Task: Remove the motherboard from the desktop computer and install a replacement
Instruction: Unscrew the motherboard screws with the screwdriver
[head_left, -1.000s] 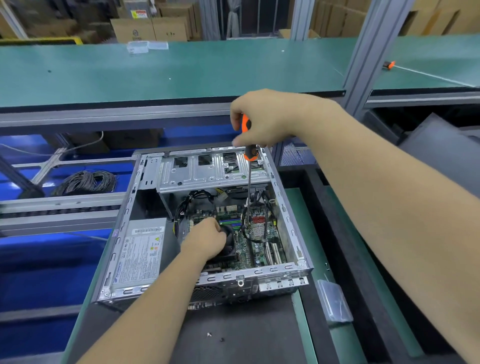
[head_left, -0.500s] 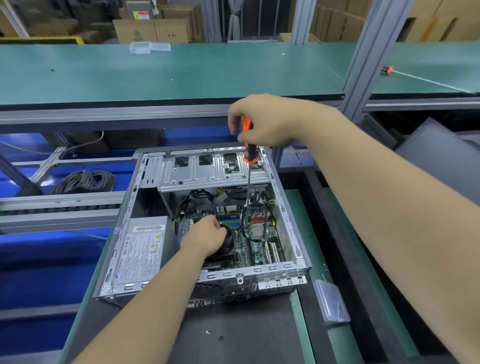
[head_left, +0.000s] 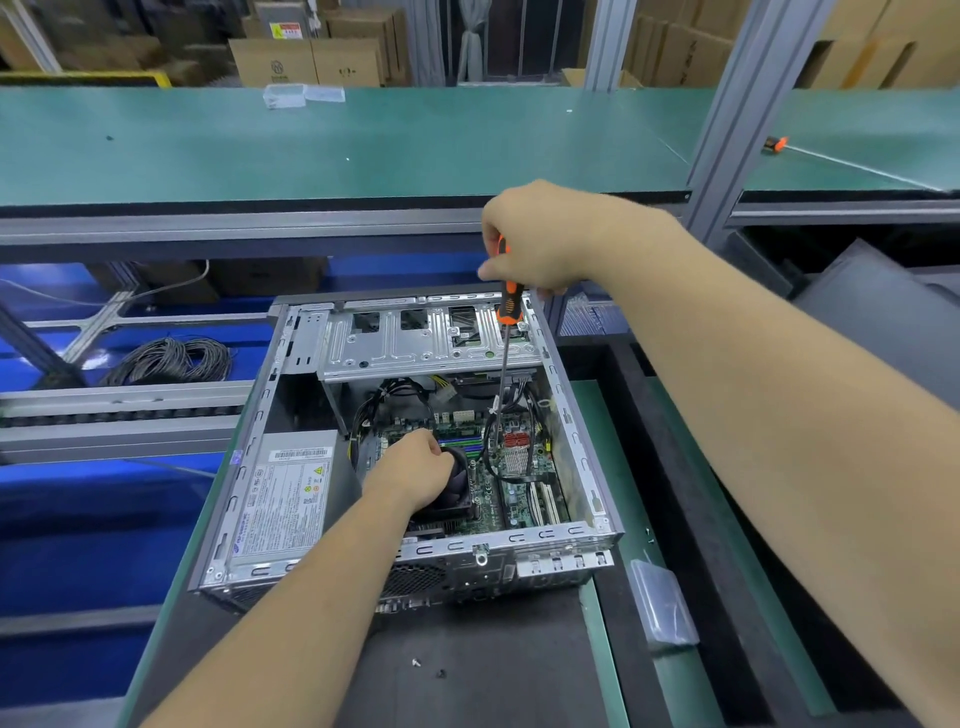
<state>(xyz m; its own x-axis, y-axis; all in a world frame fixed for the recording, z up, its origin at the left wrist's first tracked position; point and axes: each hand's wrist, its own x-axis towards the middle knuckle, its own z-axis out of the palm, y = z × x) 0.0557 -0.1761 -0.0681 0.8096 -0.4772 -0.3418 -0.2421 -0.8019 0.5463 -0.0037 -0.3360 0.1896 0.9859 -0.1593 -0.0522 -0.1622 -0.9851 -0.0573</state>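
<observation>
An open desktop case (head_left: 576, 532) lies on its side on a dark mat. Inside it sits the green motherboard (head_left: 511, 496) with black cables looped over it. My right hand (head_left: 540, 241) grips the orange-and-black handle of a long screwdriver (head_left: 505, 358), held upright above the case. Its shaft runs down past the drive cage (head_left: 415, 343) to the board's far right area; the tip is lost among the cables. My left hand (head_left: 413, 470) reaches inside and rests on the black CPU fan (head_left: 460, 475), fingers curled over it.
A grey power supply (head_left: 283, 493) fills the case's left side. Loose screws (head_left: 415, 662) lie on the mat in front. A clear plastic bag (head_left: 662, 605) sits at the right. A coil of cable (head_left: 169, 361) lies at the left, a green shelf (head_left: 311, 150) behind.
The view has shifted slightly. My right hand sits a little lower with the screwdriver still upright in the same spot. My left hand stays on the fan.
</observation>
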